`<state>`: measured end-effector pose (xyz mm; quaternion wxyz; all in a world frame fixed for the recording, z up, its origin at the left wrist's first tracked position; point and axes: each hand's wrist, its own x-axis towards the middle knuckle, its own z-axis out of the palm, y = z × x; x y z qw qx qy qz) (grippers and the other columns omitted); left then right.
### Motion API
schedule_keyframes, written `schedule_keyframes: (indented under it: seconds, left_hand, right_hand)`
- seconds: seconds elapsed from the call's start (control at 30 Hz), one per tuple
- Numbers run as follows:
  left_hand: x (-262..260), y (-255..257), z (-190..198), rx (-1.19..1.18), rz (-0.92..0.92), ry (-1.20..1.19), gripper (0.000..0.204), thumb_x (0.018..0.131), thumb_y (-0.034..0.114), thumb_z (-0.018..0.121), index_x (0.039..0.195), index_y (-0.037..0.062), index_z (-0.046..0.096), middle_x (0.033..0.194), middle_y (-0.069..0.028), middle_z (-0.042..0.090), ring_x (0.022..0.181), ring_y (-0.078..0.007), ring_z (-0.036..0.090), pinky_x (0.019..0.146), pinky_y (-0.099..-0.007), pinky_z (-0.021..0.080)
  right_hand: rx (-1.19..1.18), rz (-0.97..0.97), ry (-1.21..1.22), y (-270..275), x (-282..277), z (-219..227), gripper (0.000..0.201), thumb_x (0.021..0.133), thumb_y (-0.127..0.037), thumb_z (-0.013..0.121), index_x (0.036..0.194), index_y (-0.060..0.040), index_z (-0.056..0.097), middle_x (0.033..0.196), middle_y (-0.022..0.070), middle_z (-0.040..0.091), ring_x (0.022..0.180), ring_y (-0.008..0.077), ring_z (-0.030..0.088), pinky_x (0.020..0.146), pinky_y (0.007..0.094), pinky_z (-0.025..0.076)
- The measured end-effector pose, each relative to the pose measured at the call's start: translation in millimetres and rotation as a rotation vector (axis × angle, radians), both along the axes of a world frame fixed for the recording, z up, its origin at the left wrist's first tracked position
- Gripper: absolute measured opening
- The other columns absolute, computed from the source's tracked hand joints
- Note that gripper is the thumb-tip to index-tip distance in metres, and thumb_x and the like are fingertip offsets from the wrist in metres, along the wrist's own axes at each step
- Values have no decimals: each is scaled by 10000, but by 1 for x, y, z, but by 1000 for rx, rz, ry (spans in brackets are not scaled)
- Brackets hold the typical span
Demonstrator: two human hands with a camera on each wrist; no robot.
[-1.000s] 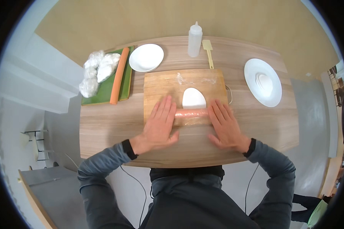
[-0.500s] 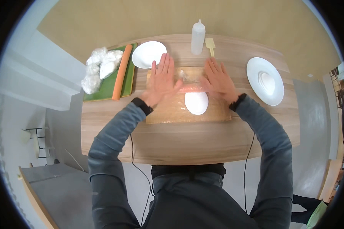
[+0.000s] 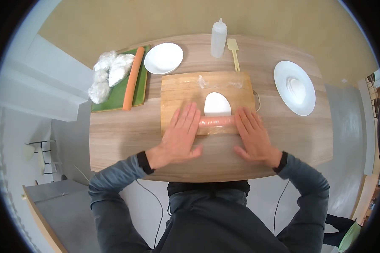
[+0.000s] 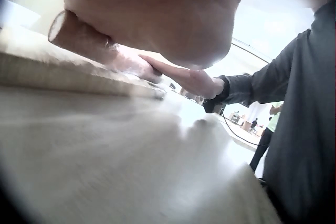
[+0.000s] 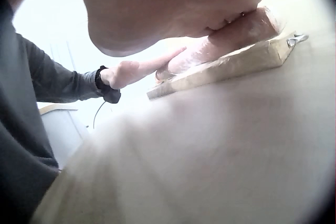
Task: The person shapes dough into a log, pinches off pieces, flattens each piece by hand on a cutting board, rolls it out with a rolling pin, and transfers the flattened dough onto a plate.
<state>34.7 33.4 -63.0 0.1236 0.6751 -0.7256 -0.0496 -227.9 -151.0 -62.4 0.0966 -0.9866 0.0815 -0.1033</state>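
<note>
A pinkish-orange rolling pin (image 3: 217,121) lies crosswise near the front edge of the wooden board (image 3: 181,86), shiny with clear film. My left hand (image 3: 180,133) presses on its left end, fingers straight and pointing away from me. On the right end rests my right hand (image 3: 255,135), its fingers extended too and the thumb spread. Just beyond the pin sits a flattened white piece of dough (image 3: 217,104) with a rounded far side; the pin overlaps its near edge. In the right wrist view, the pin's end (image 5: 268,22) sticks out past the palm, on top of the board.
A green tray (image 3: 114,99) at left carries plastic-wrapped white lumps (image 3: 100,78) and an orange rolling pin (image 3: 133,80). Behind the board stand a white bowl (image 3: 164,59), a squeeze bottle (image 3: 218,40) and a cream spatula (image 3: 233,50). A white plate (image 3: 306,101) with white discs is at right.
Both hands rolled the pin forward over the dough to the board's far part, then back toward me to the near edge. The dough now looks slightly larger than a second ago.
</note>
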Motion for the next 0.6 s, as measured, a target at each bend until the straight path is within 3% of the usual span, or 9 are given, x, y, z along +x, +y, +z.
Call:
schedule_keyframes:
  seconds: [0.2, 0.37, 0.6]
  left_hand:
    - [-4, 3, -1, 21, -38, 38, 1041, 850, 412, 672, 1592, -168, 229, 1676, -381, 232, 1603, -514, 174, 1289, -627, 157]
    - [32, -60, -13, -65, 158, -64, 976, 911, 448, 608, 1591, -160, 260, 1695, -354, 223, 1632, -459, 124, 1296, -627, 116]
    - [87, -127, -30, -205, 234, -223, 937, 958, 470, 529, 1604, -149, 252, 1721, -322, 200, 1643, -433, 94, 1304, -618, 100]
  right_hand:
    - [16, -5, 60, 1, 0, -4, 969, 902, -484, 656, 1581, 126, 331, 1647, 353, 321, 1563, 517, 275, 1261, 611, 242]
    - [-83, -130, -50, -49, 59, -7, 852, 993, -457, 589, 1575, 117, 350, 1668, 307, 327, 1578, 480, 270, 1268, 615, 228]
    - [-44, -291, -57, -112, 123, -26, 774, 1053, -443, 527, 1582, 96, 362, 1673, 252, 367, 1599, 394, 267, 1279, 633, 204]
